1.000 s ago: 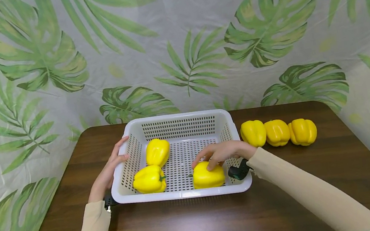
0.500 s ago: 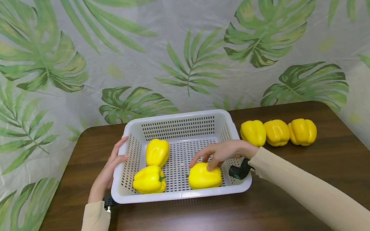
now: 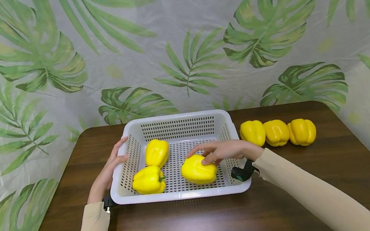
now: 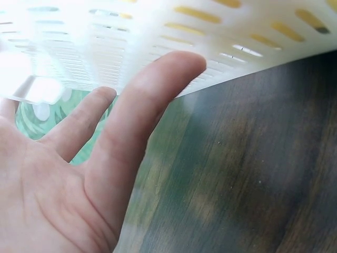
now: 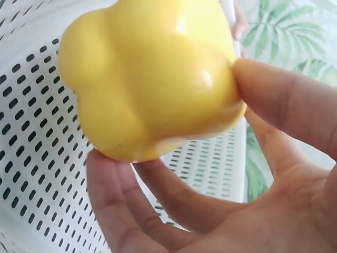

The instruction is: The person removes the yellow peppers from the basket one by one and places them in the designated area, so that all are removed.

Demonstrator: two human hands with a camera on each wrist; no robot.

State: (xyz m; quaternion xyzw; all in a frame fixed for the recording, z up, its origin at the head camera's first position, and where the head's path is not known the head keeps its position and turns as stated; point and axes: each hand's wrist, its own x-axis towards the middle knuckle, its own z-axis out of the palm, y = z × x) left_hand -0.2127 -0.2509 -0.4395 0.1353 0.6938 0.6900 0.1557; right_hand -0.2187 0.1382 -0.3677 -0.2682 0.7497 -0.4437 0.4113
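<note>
A yellow bell pepper is held in my right hand, inside the white slotted plastic basket. In the right wrist view its lobed end faces the camera, with the thumb on one side and fingers curled against the other. Two more yellow bell peppers lie at the basket's left: one farther back, the other in front with its green stem pointing right. My left hand rests along the basket's left outer wall, thumb and fingers extended against it, as the left wrist view also shows.
Three yellow bell peppers stand in a row right of the basket: the left one, the middle one and the right one. All are on the dark wooden table. A leaf-patterned cloth hangs behind.
My right hand has shifted the held bell pepper left and up from the basket's front right, tilting it. The left hand and the other peppers stay in place.
</note>
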